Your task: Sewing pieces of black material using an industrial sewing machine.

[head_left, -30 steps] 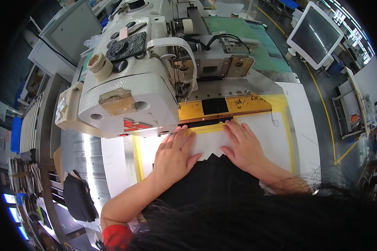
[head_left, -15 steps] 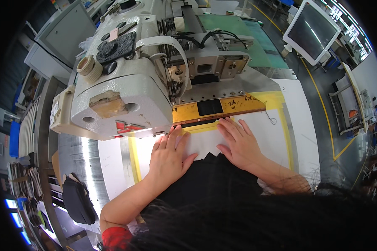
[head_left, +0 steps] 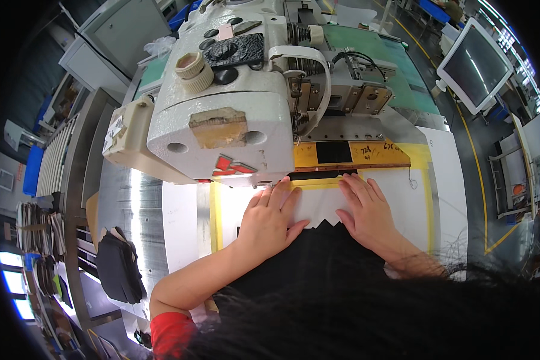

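Both my hands rest flat on a white sheet edged with yellow tape, in front of a large off-white sewing machine [head_left: 222, 120]. My left hand [head_left: 267, 222] has its fingers stretched out, tips at the left end of a narrow black strip [head_left: 318, 175]. My right hand [head_left: 366, 210] lies with fingers extended, its tips at the strip's right end. Just beyond the strip is a yellow clamp plate [head_left: 396, 157] with a black patch. Black cloth [head_left: 312, 255] with a zigzag edge lies between my wrists. The needle area is hidden behind the machine head.
A stack of dark cloth pieces [head_left: 119, 267] lies on the metal table [head_left: 126, 207] at left. Farther left stand a slatted rack and bundles of pieces [head_left: 39, 231]. A monitor [head_left: 477, 63] is at the far right, above a floor with yellow lines.
The whole view has shifted, so the machine and table appear farther right. My hands keep nearly the same place by the black strip, fingers still outstretched.
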`<action>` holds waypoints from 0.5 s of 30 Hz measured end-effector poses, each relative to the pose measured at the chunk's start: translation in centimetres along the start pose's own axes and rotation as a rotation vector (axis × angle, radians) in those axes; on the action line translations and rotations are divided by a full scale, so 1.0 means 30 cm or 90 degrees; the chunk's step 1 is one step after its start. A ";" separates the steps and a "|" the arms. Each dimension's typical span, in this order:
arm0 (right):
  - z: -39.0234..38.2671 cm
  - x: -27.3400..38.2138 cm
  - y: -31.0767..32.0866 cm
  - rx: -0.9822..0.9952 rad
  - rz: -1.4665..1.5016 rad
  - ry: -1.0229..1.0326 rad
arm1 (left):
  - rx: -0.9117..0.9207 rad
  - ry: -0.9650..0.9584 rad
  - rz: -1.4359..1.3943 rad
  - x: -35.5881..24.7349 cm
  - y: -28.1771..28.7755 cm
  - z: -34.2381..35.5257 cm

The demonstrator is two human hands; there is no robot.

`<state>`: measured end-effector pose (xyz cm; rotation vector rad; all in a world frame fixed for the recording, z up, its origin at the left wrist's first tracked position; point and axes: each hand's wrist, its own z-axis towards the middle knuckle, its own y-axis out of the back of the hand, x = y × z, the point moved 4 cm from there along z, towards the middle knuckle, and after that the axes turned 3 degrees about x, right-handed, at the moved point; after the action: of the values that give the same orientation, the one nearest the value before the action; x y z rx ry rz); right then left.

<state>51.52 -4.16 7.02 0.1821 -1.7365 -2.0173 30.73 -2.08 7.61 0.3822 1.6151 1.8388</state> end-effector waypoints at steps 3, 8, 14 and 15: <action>-0.001 -0.007 -0.005 -0.017 -0.012 0.006 | -0.008 -0.014 0.001 0.004 -0.004 0.011; 0.023 -0.009 0.032 -0.024 -0.001 0.011 | 0.005 0.007 -0.021 -0.004 0.027 0.029; -0.026 0.029 0.116 0.093 0.147 0.099 | 0.000 -0.045 -0.048 -0.034 0.124 0.006; -0.043 0.064 0.122 0.180 0.254 0.136 | 0.101 -0.040 -0.110 -0.057 0.140 -0.017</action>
<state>51.29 -6.45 10.67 0.1242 -1.7504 -1.4165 30.51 -3.68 11.87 0.3544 1.7007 1.5618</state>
